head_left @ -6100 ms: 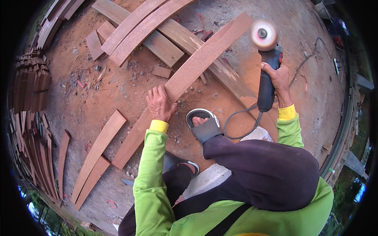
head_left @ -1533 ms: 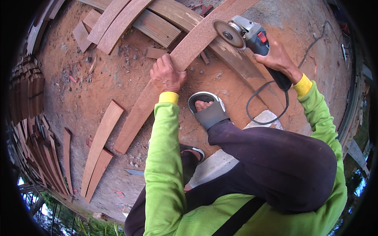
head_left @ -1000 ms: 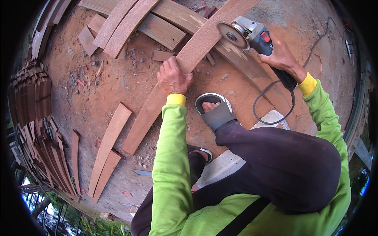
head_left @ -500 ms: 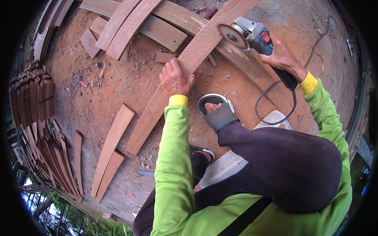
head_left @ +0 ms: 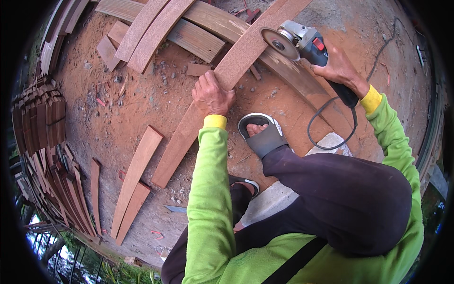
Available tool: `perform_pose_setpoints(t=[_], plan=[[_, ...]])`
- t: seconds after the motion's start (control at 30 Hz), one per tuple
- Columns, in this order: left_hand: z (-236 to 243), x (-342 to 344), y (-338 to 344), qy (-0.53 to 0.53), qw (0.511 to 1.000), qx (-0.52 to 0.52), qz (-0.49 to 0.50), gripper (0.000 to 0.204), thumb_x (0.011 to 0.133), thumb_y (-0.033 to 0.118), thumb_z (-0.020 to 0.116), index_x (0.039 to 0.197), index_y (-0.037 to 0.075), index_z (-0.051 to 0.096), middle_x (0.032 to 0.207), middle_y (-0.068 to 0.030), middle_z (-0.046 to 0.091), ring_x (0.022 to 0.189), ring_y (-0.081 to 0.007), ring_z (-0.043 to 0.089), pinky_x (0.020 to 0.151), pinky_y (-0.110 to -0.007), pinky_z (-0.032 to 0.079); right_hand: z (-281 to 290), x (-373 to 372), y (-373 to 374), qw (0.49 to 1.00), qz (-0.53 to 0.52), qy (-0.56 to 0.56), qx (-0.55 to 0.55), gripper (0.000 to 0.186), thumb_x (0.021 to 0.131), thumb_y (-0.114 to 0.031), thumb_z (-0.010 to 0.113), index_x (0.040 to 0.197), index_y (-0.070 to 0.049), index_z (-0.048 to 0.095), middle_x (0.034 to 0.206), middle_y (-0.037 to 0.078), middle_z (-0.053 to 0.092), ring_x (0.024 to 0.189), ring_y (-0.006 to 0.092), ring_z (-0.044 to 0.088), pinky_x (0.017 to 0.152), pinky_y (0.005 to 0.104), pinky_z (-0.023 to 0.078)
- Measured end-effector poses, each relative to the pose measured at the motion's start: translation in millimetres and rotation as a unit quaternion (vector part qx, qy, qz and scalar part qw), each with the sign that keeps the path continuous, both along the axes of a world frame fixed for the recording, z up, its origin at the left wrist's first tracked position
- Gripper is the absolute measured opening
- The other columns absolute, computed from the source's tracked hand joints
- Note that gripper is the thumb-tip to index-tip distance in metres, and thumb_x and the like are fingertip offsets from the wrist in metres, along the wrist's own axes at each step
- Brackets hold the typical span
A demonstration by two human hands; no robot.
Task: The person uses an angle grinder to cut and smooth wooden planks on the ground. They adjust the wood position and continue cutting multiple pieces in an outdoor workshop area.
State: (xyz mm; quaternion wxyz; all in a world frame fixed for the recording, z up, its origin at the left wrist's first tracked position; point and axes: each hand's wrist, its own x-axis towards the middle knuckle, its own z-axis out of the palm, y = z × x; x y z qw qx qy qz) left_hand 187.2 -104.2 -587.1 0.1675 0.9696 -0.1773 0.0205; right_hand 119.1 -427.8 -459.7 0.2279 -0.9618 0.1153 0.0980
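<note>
My left hand [head_left: 212,94] is closed around a long reddish-brown wooden board [head_left: 240,56], which slants from the lower left to the top of the head view. An angle grinder [head_left: 312,47] with a red switch is gripped in my right hand [head_left: 338,67]. Its round disc [head_left: 279,43] stands right at the board's right edge; whether it touches the wood, I cannot tell. The held board lies across a wider plank [head_left: 288,71] with pale, scraped patches. From the grinder's handle a dark cord [head_left: 309,124] loops down and round.
Two cut boards [head_left: 137,182] lie on the reddish dirt to the left. Stacked wooden pieces [head_left: 39,116] stand at the far left, with loose strips [head_left: 71,191] below them. More planks [head_left: 156,35] lie at the top. A concrete block [head_left: 279,194] is under my legs, beside my sandalled foot [head_left: 262,135].
</note>
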Motion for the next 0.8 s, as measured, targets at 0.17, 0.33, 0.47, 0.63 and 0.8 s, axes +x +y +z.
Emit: perform_pose_setpoints(t=[0.17,0.33,0.47,0.63,0.8], plan=[[-1.8,0.6,1.0,-0.006,1.0,-0.002,-0.002,0.068,0.048,0.03,0.084,0.106,0.012,0.055,0.092,-0.0063,0.055,0.087,-0.0268,0.059,0.075,-0.04,0.044,-3.1,-0.9,-2.8,1.0,-0.002,0.019,0.007,0.062,0.065,-0.02,0.072,0.118,0.007,0.052,0.088,0.023,0.063,0.079,0.0318,0.064,0.074,0.0397,0.051],[0.0,0.1,-0.1,0.002,1.0,-0.004,-0.001,0.068,0.047,0.03,0.084,0.106,0.012,0.054,0.092,-0.0066,0.055,0.087,-0.0272,0.059,0.075,-0.04,0.044,-3.4,-1.2,-3.2,1.0,-0.005,0.022,-0.006,0.06,0.065,-0.022,0.072,0.113,0.008,0.053,0.085,0.024,0.063,0.077,0.0339,0.065,0.073,0.041,0.052],[-0.2,0.3,1.2,0.003,1.0,-0.005,-0.002,0.068,0.047,0.03,0.084,0.106,0.011,0.054,0.092,-0.0069,0.055,0.087,-0.0276,0.059,0.075,-0.04,0.044,-1.6,0.9,-0.7,1.0,0.004,0.001,-0.001,0.056,0.065,-0.028,0.075,0.102,0.01,0.056,0.081,0.027,0.065,0.075,0.0386,0.067,0.07,0.0437,0.053],[-0.2,0.3,-0.2,0.001,1.0,0.003,0.001,0.069,0.047,0.03,0.084,0.106,0.011,0.054,0.092,-0.0069,0.055,0.087,-0.0277,0.059,0.075,-0.041,0.045,-3.7,0.8,-1.9,1.0,0.004,-0.002,0.004,0.055,0.065,-0.027,0.074,0.1,0.01,0.055,0.081,0.028,0.064,0.075,0.0388,0.067,0.07,0.0438,0.053],[0.2,0.5,0.4,0.0,1.0,0.001,0.0,0.069,0.047,0.029,0.083,0.107,0.011,0.054,0.093,-0.0067,0.056,0.087,-0.0274,0.059,0.076,-0.041,0.045,-4.2,1.7,-2.3,1.0,0.005,0.006,-0.001,0.054,0.064,-0.026,0.074,0.1,0.01,0.055,0.08,0.028,0.064,0.074,0.0387,0.067,0.07,0.0441,0.052]])
